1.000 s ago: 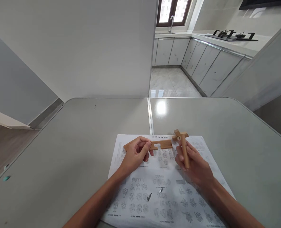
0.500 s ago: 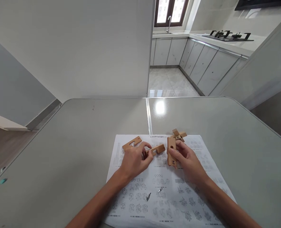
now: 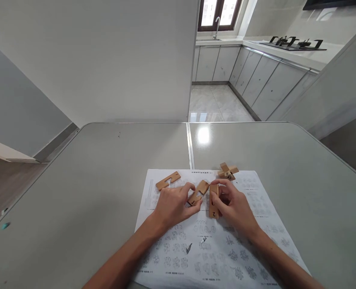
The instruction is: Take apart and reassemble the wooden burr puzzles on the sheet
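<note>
My left hand pinches a notched wooden puzzle piece marked 3, tilted over the printed sheet. Beside it my right hand grips a wooden block marked 2 that stands lengthwise toward me, with a dark hole under my thumb. The two pieces are very close at their far ends; whether they touch I cannot tell. Left of them lies a flat piece marked 1 with a cut-out in its lower edge. Behind my right hand is a cluster of crossed wooden pieces.
Under everything is a white paper sheet printed with small puzzle drawings. Two small dark scraps lie on it. The grey table has a seam down its middle, and a teal bit sits at its left edge.
The piece in my left hand has turned so its numbered face shows. My right hand has brought the block marked 2 slightly left and lower, beside it.
</note>
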A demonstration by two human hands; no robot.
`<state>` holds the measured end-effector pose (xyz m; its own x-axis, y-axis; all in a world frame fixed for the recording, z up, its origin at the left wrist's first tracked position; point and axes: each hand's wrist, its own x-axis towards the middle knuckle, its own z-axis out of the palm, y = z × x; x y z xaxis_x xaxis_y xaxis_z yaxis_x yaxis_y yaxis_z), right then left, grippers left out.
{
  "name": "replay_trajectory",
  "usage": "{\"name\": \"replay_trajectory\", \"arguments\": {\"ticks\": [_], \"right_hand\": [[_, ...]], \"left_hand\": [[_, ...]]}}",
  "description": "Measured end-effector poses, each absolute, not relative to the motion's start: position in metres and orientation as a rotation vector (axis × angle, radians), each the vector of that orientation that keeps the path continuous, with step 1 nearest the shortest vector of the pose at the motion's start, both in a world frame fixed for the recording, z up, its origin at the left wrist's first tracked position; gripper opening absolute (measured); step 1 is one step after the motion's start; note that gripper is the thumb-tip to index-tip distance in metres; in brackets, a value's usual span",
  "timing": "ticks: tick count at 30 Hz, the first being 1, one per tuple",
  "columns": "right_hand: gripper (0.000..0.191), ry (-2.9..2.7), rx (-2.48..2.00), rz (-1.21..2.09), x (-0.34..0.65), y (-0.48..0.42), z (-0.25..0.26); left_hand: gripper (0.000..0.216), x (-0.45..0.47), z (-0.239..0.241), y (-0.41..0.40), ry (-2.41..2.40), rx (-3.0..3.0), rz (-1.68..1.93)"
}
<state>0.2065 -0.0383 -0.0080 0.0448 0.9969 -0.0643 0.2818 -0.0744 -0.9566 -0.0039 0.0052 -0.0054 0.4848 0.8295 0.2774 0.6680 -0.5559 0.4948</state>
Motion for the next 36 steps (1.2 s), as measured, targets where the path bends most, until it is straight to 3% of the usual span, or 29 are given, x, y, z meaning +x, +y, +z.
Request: {"name": "replay_trajectory", "arguments": {"ticks": [14, 24, 27, 33, 36], "right_hand": [[0.044, -1.453, -1.588, 0.95, 0.206, -0.036, -0.006], [0.034, -1.623, -1.548, 0.881, 0.207, -0.038, -0.01], [0.03, -1.677, -1.49, 0.905, 0.205, -0.039, -0.01], [0.025, -1.807, -1.452, 0.825, 0.203, -0.04, -0.01], [0.024, -1.845, -1.427, 0.806, 0.202, -0.04, -0.01]], "left_hand": [[0.016, -0.005, -0.004, 0.006, 1.199, 2.436, 0.825], [0.012, -0.004, -0.003, 0.007, 1.089, 2.529, 0.891], [0.023, -0.003, 0.001, 0.007, 1.048, 2.541, 0.92], [0.064, -0.004, 0.006, 0.007, 0.992, 2.488, 0.842], [0.069, -0.004, 0.007, 0.007, 0.945, 2.494, 0.766]]}}
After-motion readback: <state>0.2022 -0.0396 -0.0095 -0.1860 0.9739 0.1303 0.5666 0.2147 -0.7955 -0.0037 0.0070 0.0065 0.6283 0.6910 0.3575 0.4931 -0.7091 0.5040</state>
